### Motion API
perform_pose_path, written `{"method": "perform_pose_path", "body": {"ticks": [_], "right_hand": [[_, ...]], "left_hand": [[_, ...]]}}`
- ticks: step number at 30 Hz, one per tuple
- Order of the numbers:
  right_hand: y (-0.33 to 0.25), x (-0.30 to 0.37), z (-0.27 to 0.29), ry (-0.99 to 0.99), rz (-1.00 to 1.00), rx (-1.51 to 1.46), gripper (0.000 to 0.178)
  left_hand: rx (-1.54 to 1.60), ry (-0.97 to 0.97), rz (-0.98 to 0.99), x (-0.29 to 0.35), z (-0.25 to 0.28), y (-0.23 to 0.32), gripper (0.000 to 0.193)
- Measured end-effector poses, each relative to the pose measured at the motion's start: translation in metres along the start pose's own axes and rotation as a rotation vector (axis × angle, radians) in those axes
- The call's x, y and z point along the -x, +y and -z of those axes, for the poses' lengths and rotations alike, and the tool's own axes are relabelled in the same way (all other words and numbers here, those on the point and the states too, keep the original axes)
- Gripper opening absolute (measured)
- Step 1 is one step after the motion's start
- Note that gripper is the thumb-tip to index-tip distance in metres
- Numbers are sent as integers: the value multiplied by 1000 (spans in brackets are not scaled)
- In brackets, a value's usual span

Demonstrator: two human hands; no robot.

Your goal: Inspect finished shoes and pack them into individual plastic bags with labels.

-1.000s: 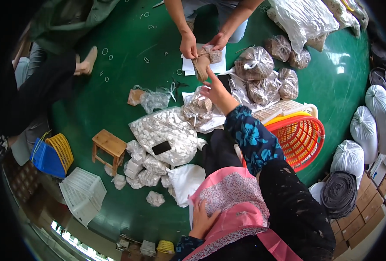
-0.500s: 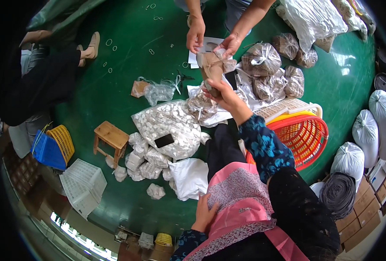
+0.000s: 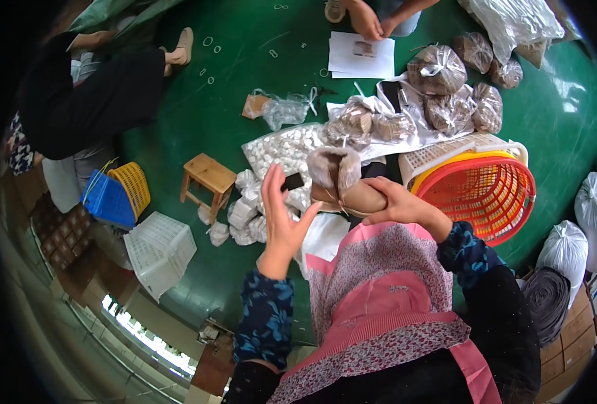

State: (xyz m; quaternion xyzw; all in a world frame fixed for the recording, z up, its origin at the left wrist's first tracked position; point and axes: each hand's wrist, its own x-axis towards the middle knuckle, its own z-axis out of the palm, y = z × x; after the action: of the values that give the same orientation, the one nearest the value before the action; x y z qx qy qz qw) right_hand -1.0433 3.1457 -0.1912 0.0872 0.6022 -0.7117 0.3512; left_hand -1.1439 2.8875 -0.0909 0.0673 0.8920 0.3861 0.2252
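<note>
A tan ankle boot [image 3: 364,198] with a pale fluffy cuff is held over my lap, its cuff toward the far side. My right hand [image 3: 406,207] grips it around the toe. Raised beside its left side is my left hand [image 3: 281,222], fingers spread and thumb apart, holding nothing. My pink patterned apron [image 3: 392,269] lies beneath. Just beyond the boot are a clear bag of small white pieces [image 3: 261,149], a dark phone [image 3: 292,181] on it, and a clear bag of brown items [image 3: 351,124].
Across from me another person's hands [image 3: 368,21] are near white paper sheets [image 3: 344,60]. Nested baskets, the front one red [image 3: 419,202], stand at right. A wooden stool [image 3: 211,172] and a white crate [image 3: 157,249] are left. Another person's leg [image 3: 110,94] extends at far left.
The boot has come from the other person's hands toward my lap in my right hand. My left hand has risen from the apron and opened. The other person's hands have drawn back.
</note>
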Motion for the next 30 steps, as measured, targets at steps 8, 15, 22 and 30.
{"method": "perform_pose_path", "body": {"ticks": [8, 15, 22, 30], "right_hand": [[-62, 59, 2, -37, 97, 246, 93], [-55, 85, -24, 188, 38, -624, 79], [-60, 87, -91, 396, -42, -1060, 53], [-65, 94, -105, 346, -62, -1128, 61]], "left_hand": [[-196, -225, -309, 15, 27, 37, 55], [-211, -129, -180, 70, 29, 58, 45], [9, -57, -4, 127, 14, 87, 33], [311, -175, 268, 149, 26, 123, 30]]}}
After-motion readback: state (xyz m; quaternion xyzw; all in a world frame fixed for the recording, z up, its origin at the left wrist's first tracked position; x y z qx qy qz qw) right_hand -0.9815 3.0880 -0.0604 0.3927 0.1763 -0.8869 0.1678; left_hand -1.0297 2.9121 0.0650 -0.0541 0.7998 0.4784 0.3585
